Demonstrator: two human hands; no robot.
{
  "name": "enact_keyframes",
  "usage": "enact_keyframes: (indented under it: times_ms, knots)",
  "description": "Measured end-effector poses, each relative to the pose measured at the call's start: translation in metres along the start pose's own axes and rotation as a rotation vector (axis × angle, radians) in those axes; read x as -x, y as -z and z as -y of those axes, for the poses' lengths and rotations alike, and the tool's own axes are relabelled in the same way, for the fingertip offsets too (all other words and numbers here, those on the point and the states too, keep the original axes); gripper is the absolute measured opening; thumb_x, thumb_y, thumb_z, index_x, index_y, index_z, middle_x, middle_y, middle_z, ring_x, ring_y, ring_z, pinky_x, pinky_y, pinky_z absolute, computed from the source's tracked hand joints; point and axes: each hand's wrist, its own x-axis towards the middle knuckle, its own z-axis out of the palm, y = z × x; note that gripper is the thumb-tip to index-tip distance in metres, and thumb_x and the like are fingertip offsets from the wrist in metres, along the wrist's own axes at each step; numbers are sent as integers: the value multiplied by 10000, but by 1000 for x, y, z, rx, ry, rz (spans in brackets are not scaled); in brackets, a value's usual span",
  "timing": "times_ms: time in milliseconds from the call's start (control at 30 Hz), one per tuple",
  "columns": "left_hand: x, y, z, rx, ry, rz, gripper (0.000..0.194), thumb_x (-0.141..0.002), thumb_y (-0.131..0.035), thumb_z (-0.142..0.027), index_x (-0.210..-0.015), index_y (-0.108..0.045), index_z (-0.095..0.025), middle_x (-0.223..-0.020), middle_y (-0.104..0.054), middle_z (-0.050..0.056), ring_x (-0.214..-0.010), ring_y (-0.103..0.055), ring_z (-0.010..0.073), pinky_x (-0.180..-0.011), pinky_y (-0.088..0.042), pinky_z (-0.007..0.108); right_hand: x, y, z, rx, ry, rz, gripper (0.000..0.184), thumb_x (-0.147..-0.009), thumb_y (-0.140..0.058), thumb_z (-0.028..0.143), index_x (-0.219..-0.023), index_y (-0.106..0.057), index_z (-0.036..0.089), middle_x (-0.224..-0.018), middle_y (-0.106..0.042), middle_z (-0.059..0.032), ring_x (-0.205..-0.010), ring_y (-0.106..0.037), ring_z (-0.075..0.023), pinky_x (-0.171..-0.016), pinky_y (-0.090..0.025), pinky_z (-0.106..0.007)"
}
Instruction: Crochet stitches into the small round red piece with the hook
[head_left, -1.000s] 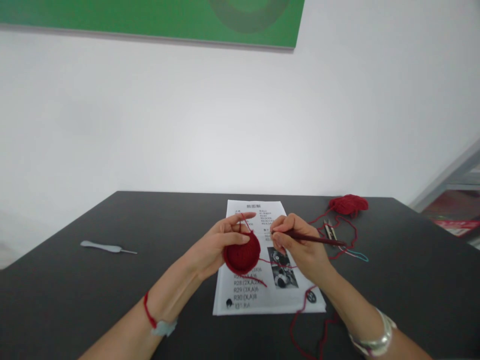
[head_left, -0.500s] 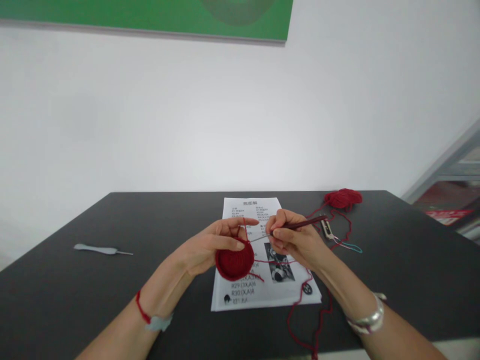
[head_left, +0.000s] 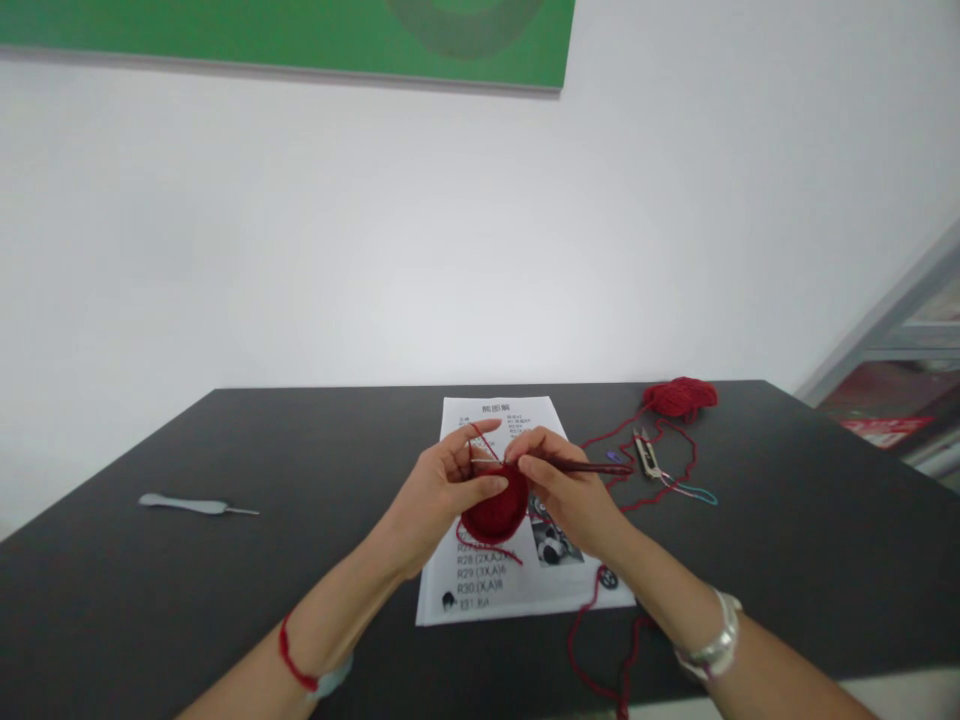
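A round red crochet piece (head_left: 495, 512) is pinched at its upper left edge by my left hand (head_left: 442, 485). Red yarn (head_left: 486, 440) runs over my raised left index finger down to the piece. My right hand (head_left: 566, 490) is closed around a crochet hook with a dark red handle (head_left: 585, 466). The hook's thin metal shaft (head_left: 484, 461) lies across the top edge of the piece, close to the yarn. Both hands are above a printed pattern sheet (head_left: 525, 592), and my right fingertips are close against the piece's edge.
On the dark table (head_left: 315, 440), a grey-handled crochet hook (head_left: 191, 504) lies at left. To the right are a red yarn skein (head_left: 680, 397), thread snips (head_left: 646, 455) with a looped cord (head_left: 694, 492) and a small purple item (head_left: 613, 456). Loose yarn trails to the front edge.
My right hand has come left, bringing the hook's shaft across the top of the crochet piece. The piece has shifted right and slightly up. The snips and purple item are now more exposed.
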Motion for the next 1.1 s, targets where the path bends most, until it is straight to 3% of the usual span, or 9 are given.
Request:
enact_keyframes:
  times_ms: [167,433,633,933,1100]
  knots:
    - [-4,-4,-4,64,-37,18,462,-633,-785,-140,-1072,-640,-164,-682,-621,-30,-619,-541,101,-621,-393,231,0,2,5,-7,34,12,140,-717,-774,215,-808,-672,245,-744,-625,29,-675,-528,-122,-615,-406,-240]
    - [-13,-17,-27,5,-107,121,422,-671,-764,-119,-1075,-643,-149,-682,-643,-18,-627,-559,100,-631,-400,243,0,4,24,-62,183,-69,132,-706,-770,180,-770,-684,256,-766,-622,28,-704,-534,-124,-642,-430,-250]
    - [-20,-24,-44,260,22,280,484,-593,-827,-127,-1057,-692,-156,-759,-691,8,-629,-585,95,-632,-431,240,-3,-8,53,-203,121,-94,184,-626,-813,246,-711,-650,255,-808,-627,16,-742,-568,-147,-661,-482,-272]
    - [-25,-38,-78,50,-229,240,491,-664,-777,-107,-1131,-631,-155,-681,-656,-29,-592,-556,80,-585,-389,216,-20,-9,92,-22,277,-130,156,-616,-796,237,-681,-657,265,-775,-615,7,-738,-548,-157,-663,-481,-290]
    - [-23,-38,-94,65,-301,198,505,-671,-772,-118,-1150,-613,-139,-644,-632,-51,-554,-520,58,-581,-379,203,-38,-14,103,5,341,-27,149,-641,-778,219,-685,-644,266,-768,-599,20,-708,-541,-139,-663,-465,-297]
